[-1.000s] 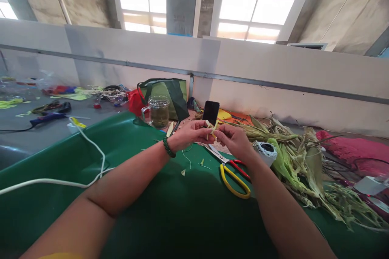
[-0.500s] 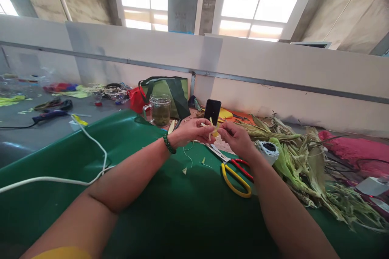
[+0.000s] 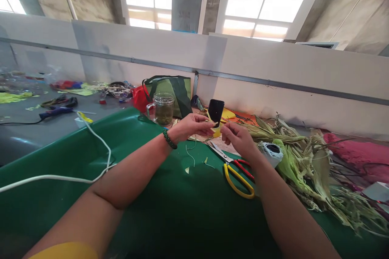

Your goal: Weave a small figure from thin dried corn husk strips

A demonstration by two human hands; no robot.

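Over the green mat (image 3: 182,210), my left hand (image 3: 194,125), with a green bead bracelet at its wrist, pinches a pale yellow strip (image 3: 209,117) that looks like corn husk. Just to its right, a small gap away, my right hand (image 3: 237,135) has thumb and forefinger pressed together; what lies between them is too small to make out. Below my right hand rest scissors (image 3: 239,181) with one red and one yellow handle, blades partly spread. Bits of thread (image 3: 190,155) and a small husk scrap (image 3: 187,170) lie on the mat beneath my hands.
Behind my hands stand a black phone (image 3: 216,111), a glass mug (image 3: 163,109) and a green bag (image 3: 182,89). To the right are a thread spool (image 3: 272,153), dried corn husks (image 3: 316,162) and pink material (image 3: 352,151). A white cable (image 3: 60,177) crosses the left side.
My hands have drawn slightly apart, and the strips that stuck up between them now lie lower at my left fingers. The whole view has shifted slightly.
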